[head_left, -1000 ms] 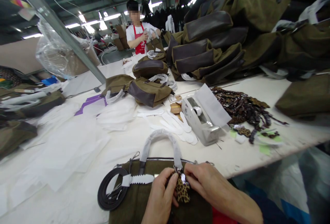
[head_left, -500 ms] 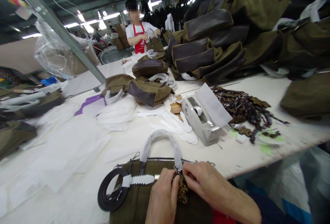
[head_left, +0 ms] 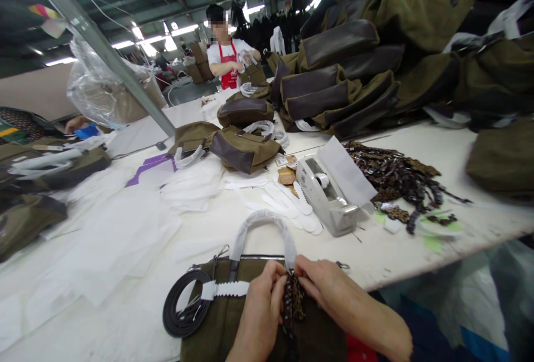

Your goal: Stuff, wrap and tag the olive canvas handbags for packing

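An olive handbag (head_left: 225, 320) lies in front of me, its handle (head_left: 263, 219) wrapped in white paper. At the handle's right base, my left hand (head_left: 262, 303) and my right hand (head_left: 331, 287) pinch the top of a leopard-print charm (head_left: 297, 301). Dark strips of the charm dangle below the fingers over the bag's front. What exactly sits between the fingertips is hidden. Left of my hands, a coiled black strap (head_left: 170, 311) rests partly on the bag, banded by a white serrated paper strip (head_left: 229, 289).
Past the bag stands a tape dispenser (head_left: 329, 195), with a heap of leopard-print charms (head_left: 396, 175) to its right. White paper strips (head_left: 283, 201) and sheets (head_left: 112, 245) lie on the table. Olive bags (head_left: 317, 84) pile up behind. A person in a red apron (head_left: 228, 67) handles another bag.
My fingers have shifted slightly at the top of the charm. Its dark strips now hang out longer, down the bag's front. The whole view has shifted a little.
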A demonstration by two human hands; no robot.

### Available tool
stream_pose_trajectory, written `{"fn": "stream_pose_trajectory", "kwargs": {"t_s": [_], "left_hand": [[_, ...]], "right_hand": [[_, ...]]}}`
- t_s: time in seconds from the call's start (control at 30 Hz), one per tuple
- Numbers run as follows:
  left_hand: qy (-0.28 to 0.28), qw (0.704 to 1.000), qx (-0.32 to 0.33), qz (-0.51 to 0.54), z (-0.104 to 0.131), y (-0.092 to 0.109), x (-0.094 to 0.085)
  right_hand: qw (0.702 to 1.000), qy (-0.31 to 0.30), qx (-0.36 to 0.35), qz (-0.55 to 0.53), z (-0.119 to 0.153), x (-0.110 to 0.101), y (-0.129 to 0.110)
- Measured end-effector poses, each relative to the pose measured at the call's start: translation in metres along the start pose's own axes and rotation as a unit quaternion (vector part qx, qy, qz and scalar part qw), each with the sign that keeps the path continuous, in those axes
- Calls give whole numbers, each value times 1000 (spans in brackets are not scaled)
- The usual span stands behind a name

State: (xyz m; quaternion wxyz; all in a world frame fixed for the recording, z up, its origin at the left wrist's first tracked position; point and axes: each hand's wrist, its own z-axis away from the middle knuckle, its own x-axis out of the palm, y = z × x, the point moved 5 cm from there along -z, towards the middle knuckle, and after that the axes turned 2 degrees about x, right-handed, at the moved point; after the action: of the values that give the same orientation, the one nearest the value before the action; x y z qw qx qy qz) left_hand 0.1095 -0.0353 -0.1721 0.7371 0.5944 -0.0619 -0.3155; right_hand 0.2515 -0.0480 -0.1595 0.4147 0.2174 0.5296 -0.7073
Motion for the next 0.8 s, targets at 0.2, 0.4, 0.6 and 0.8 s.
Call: {"fn": "stream_pose_trajectory", "kwargs": {"t_s": [0.2, 0.4, 0.6, 0.8], "left_hand": [[33, 995, 50, -77, 8, 20, -13], [-5, 996, 88, -15, 29, 57, -21], [-35, 996, 78, -3, 12, 65, -26], [-35, 986, 131, -93, -17, 35, -27]], "right_hand": [[997, 1, 9, -70, 11, -22, 13], [980, 48, -33, -190, 33, -50, 19], [919, -33, -110, -377, 25, -32, -7], [925, -6, -68, -374, 19, -30, 6]]}}
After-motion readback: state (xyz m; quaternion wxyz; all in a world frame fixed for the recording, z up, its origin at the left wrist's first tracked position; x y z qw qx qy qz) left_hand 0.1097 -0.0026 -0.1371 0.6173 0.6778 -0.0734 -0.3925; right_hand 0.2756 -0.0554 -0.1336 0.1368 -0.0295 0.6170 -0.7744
